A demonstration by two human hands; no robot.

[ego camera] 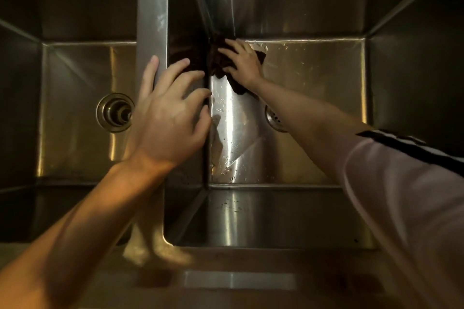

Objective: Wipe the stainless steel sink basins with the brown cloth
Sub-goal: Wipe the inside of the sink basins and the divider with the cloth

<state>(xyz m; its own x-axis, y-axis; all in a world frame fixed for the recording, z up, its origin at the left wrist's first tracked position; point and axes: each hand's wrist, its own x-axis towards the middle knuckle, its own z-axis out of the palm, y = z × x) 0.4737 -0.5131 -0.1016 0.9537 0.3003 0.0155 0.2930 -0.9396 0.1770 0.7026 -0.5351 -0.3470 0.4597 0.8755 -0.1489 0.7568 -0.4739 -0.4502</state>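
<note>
**Operator:** Cloth work in the right basin (313,68). My right hand (242,63) lies spread flat on the brown cloth (221,63), pressing it into the far left corner, where floor, back wall and divider meet.

**Observer:** Fingers curled round it?

**Operator:** No, straight and splayed, palm down. Part of the cloth bunches ahead of the fingertips and a tail trails out under the wrist.

**Observer:** And your left hand?

**Operator:** Left hand (170,110) rests open on the divider (152,20) between the two basins, fingers spread over its edge, holding nothing. I'm bracing with it.

**Observer:** What could go wrong?

**Operator:** Water beads sit all over this floor, so a flat palm could skate off the cloth, I reckon, and bare skin would smear the steel. That loose tail lies near the right drain (275,120); a sweep back that way might drag it over the strainer and snag it. The corner is dark too, so I can't tell whether the cloth reaches the seam.

**Observer:** The left basin (82,98)?

**Operator:** Looks dry, its drain (114,112) bare. I judge it's yet to be wiped.
</note>
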